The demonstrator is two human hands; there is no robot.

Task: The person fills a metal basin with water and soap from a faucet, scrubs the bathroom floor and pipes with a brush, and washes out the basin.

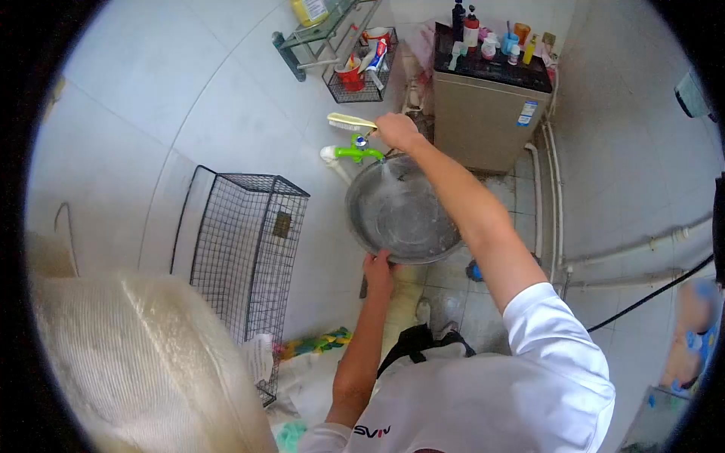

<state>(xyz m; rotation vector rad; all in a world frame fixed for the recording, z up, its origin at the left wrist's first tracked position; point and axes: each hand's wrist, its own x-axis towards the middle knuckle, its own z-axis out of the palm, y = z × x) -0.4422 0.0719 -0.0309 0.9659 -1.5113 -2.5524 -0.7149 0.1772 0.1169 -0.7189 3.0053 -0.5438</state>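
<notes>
A wide grey metal basin [411, 219] is below a bright green tap [355, 153] on the wall. Water runs from the spout into it, and its inside looks wet. At the near rim, my left hand [380, 272] grips the basin, thumb over the edge and the other fingers mostly hidden. My right hand [396, 132] is closed around a pale yellow scrubbing brush [351, 121], bristles facing down, just above the tap. Whether that hand also touches the tap handle I cannot tell.
A black wire basket [245, 249] hangs on the left wall. Beyond the tap, a small wire rack [359, 83] holds red cups and a tube. Several bottles stand on a washing machine [483, 117] at the back. Pipes [555, 196] run along the right wall.
</notes>
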